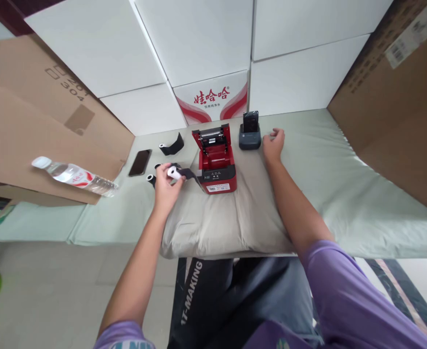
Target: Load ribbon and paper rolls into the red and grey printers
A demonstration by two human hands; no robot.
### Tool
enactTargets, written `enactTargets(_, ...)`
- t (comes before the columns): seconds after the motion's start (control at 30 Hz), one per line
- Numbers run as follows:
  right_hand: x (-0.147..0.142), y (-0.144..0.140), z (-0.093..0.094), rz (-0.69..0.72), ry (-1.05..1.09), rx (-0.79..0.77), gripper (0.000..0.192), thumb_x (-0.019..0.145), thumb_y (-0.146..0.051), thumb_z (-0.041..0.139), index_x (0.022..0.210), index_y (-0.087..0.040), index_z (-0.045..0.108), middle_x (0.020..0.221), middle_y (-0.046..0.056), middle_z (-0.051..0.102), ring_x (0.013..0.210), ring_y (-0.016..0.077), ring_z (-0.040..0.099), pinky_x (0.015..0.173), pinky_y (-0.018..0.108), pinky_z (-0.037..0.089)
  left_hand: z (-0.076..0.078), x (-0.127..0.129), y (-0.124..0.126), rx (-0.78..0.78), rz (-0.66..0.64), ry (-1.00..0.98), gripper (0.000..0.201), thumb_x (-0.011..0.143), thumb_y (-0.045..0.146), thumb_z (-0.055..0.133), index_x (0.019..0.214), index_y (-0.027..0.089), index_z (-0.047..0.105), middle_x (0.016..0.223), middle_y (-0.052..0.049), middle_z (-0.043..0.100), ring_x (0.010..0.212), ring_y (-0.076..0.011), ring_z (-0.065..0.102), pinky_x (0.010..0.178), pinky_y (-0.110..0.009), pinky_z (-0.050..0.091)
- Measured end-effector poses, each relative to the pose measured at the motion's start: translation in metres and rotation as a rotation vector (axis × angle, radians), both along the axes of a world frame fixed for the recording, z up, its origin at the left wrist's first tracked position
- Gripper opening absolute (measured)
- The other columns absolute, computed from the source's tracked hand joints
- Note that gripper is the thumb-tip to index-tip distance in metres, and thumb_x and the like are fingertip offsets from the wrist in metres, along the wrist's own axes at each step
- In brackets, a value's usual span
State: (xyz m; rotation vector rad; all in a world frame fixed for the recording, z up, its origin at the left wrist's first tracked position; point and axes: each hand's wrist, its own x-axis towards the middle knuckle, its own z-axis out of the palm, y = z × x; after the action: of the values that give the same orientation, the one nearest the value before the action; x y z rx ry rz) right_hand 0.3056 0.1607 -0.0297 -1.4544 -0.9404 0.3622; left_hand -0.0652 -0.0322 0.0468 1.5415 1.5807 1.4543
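Observation:
My left hand is closed on a paper roll with a white core end. From the roll a dark strip of paper stretches toward the red label printer. The printer's lid stands raised, showing a red inner compartment. My right hand rests on the cloth, holding nothing, fingers loosely bent and apart. Just left of it stands a small dark device with a black panel upright in its top. Behind my left hand lies another roll, partly hidden.
A partly unrolled dark paper roll and a phone lie left of the printer. A water bottle appears at the left, by a cardboard box. White cartons line the back; another cardboard box borders the right.

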Motion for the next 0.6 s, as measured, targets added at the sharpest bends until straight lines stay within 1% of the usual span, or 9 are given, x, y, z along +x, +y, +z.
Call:
enactTargets(0.1,0.000,0.002,-0.001,0.000,0.010,0.015,0.032,0.083,-0.024,0.059,0.114,-0.022,0.053,0.111,0.006,0.053,0.093,0.0195,0.061,0.105,0.051,0.052,0.031,0.000,0.008,0.043,-0.048,-0.101,0.054,0.070,0.028,0.086,0.115,0.024,0.056,0.110,-0.005,0.068,0.101,-0.0198,0.070,0.086,-0.030,0.060)
enactTargets(0.17,0.000,0.002,-0.002,0.003,0.016,0.027,0.031,0.084,-0.025,0.059,0.114,-0.022,0.053,0.111,0.006,0.054,0.092,0.0191,0.061,0.105,0.051,0.052,0.051,0.003,0.014,0.047,-0.083,-0.127,0.050,0.069,0.030,0.087,0.110,0.022,0.062,0.107,-0.005,0.070,0.101,-0.0208,0.070,0.087,-0.031,0.060)
enactTargets(0.23,0.000,0.003,-0.003,0.002,0.007,0.020,0.032,0.084,-0.025,0.059,0.115,-0.022,0.052,0.112,0.007,0.054,0.091,0.0190,0.061,0.104,0.050,0.052,0.066,0.007,0.020,0.036,-0.143,-0.126,0.048,0.068,0.031,0.087,0.110,0.020,0.067,0.111,-0.006,0.072,0.106,-0.0229,0.070,0.094,-0.034,0.058)
enactTargets(0.3,0.000,0.003,-0.003,-0.005,-0.008,0.005,0.033,0.083,-0.024,0.059,0.115,-0.021,0.053,0.111,0.007,0.054,0.091,0.0193,0.061,0.103,0.049,0.052,0.075,0.015,0.028,0.016,-0.211,-0.101,0.048,0.069,0.029,0.087,0.112,0.019,0.069,0.114,-0.008,0.073,0.110,-0.0241,0.070,0.099,-0.036,0.056)
enactTargets(0.4,0.000,0.004,-0.005,-0.015,-0.023,0.017,0.032,0.084,-0.026,0.060,0.115,-0.022,0.054,0.110,0.006,0.054,0.090,0.0191,0.060,0.101,0.048,0.053,0.078,0.029,0.044,-0.066,-0.293,-0.023,0.051,0.069,0.022,0.087,0.116,0.020,0.068,0.108,-0.007,0.074,0.104,-0.0234,0.071,0.096,-0.036,0.056)
enactTargets(0.5,0.001,0.004,-0.006,-0.013,-0.017,0.025,0.032,0.084,-0.027,0.060,0.115,-0.022,0.053,0.110,0.006,0.054,0.087,0.0182,0.059,0.101,0.048,0.053,0.072,0.045,0.061,-0.155,-0.344,0.132,0.041,0.069,0.016,0.085,0.107,0.020,0.069,0.101,-0.006,0.075,0.098,-0.0235,0.071,0.094,-0.037,0.055)
enactTargets(0.6,0.000,0.003,-0.003,-0.016,-0.009,0.014,0.033,0.082,-0.022,0.059,0.114,-0.022,0.053,0.110,0.006,0.055,0.086,0.0178,0.059,0.102,0.048,0.053,0.067,0.059,0.075,-0.185,-0.381,0.344,0.031,0.068,0.012,0.083,0.097,0.021,0.072,0.096,-0.005,0.075,0.094,-0.0258,0.069,0.095,-0.040,0.054)
